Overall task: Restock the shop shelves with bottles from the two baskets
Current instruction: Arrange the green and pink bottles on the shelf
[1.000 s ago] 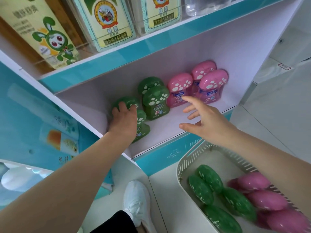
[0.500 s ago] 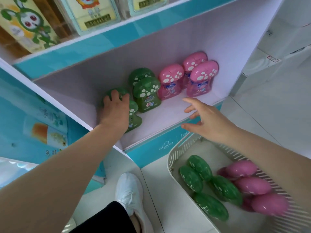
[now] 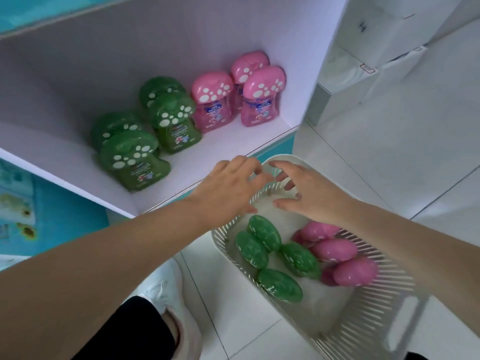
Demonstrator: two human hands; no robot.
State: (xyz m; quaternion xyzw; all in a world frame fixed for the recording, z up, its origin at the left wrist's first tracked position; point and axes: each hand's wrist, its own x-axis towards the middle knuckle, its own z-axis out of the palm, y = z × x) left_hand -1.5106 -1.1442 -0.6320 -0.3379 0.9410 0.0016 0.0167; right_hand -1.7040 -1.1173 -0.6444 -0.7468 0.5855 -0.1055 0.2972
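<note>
Smooth white shelf [image 3: 220, 141]: four shelved green bottles [image 3: 135, 162], glossy, with mushroom-shaped white-spotted caps, stand upright at left. Three matching shelved pink bottles [image 3: 211, 100] stand at right. The left hand [image 3: 228, 185] and right hand [image 3: 309, 193] hover over the far end of the slatted white plastic basket [image 3: 389, 281], fingers spread, gripping nothing. The basket holds four loose green bottles [image 3: 265, 236] and at least three loose pink bottles [image 3: 335, 249], all rounded and shiny.

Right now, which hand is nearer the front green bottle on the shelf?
Left. The left hand hovers right of the front green bottle, at the shelf edge; the right hand is farther right, over the basket.
</note>
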